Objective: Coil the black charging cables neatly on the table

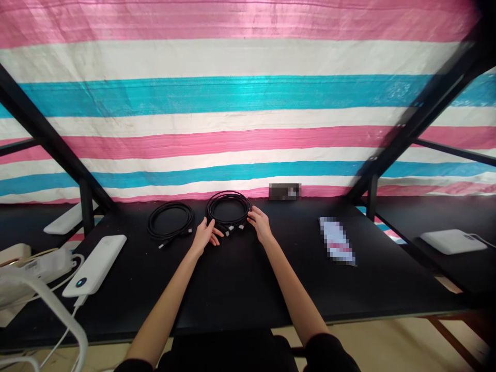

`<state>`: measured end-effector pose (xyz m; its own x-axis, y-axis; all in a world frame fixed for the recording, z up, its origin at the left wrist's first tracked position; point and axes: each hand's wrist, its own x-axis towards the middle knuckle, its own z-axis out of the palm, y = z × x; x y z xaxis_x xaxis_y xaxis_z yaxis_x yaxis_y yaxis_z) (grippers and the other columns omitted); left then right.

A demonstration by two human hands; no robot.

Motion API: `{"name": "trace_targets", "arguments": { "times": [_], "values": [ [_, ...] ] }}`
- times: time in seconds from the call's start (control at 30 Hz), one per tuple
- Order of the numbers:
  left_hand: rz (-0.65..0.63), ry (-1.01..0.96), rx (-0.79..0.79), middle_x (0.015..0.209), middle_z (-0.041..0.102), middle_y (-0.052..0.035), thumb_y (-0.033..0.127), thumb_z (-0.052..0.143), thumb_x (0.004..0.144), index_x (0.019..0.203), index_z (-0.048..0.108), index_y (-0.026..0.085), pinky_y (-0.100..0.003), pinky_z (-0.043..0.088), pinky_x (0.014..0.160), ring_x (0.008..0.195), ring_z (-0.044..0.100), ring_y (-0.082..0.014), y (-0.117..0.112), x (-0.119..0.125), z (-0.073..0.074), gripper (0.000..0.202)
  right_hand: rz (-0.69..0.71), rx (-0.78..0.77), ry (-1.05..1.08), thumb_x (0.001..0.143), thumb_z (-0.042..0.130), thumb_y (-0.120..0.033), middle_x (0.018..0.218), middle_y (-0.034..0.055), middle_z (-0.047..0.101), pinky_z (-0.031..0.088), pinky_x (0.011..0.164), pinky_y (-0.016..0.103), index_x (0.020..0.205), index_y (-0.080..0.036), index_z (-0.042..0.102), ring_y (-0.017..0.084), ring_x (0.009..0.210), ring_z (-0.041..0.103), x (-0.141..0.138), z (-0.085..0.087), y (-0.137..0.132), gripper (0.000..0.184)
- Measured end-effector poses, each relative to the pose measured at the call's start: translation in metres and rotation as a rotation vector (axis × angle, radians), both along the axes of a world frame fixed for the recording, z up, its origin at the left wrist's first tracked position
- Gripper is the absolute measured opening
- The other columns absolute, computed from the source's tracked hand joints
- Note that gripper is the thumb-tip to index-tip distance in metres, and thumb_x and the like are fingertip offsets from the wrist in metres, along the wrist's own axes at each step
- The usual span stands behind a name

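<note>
A black coiled cable (228, 193) lies near the back of the black table, its several silver plugs (231, 228) toward me. My left hand (205, 236) is at the coil's lower left, fingers spread, thumb and forefinger close to its edge. At the coil's right side, my right hand (260, 223) has its bent fingertips on the cable's outer edge. A second coiled cable (170, 204), also black with silver plugs, rests by itself to the left of my left hand.
On the left are a white power bank (96, 263) with a cord plugged in and a curved white tube (58, 299). A dark blurred box (284, 191) stands at the back; a blurred packet (336, 241) lies right. Black frame bars (418, 124) slope at both sides before a striped sheet (232, 98).
</note>
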<state>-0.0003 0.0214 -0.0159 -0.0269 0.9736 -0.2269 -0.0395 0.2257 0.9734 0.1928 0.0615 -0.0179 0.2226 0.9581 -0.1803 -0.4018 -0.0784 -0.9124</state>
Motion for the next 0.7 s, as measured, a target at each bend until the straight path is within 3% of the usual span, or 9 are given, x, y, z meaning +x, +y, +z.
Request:
{"name": "trace_targets", "arguments": {
  "times": [0.27,0.53,0.7],
  "values": [
    [0.058,-0.009,-0.035,0.052,0.065,-0.0022,0.029,0.046,0.091,0.144,0.005,0.003,-0.016,0.039,0.033,0.032,0.054,-0.0111,-0.0011,-0.0003,0.0035,0.072,-0.028,-0.040,-0.062,0.061,0.064,-0.012,0.110,0.0064,0.064,0.054,0.057,0.022,0.110,-0.020,0.063,0.013,0.074,0.062,-0.0002,-0.0002,0.0009,0.049],
    [0.119,0.000,0.025,0.050,0.062,0.0009,0.023,0.045,0.089,0.139,0.027,0.005,-0.016,0.039,0.034,0.032,0.054,-0.0100,-0.0004,-0.0012,0.0048,0.056,-0.027,-0.049,-0.099,0.062,0.064,-0.013,0.113,0.0077,0.062,0.053,0.056,0.021,0.108,-0.018,0.064,0.011,0.071,0.062,-0.0001,0.0012,-0.0005,0.047],
    [0.098,0.010,0.037,0.051,0.064,-0.0008,0.026,0.046,0.088,0.143,0.018,0.005,-0.017,0.038,0.033,0.031,0.054,-0.0112,-0.0023,0.0004,0.0033,0.065,-0.029,-0.049,-0.116,0.061,0.064,-0.013,0.109,0.0069,0.064,0.052,0.055,0.021,0.107,-0.019,0.064,0.010,0.067,0.061,-0.0001,0.0019,-0.0008,0.046]
  ]
}}
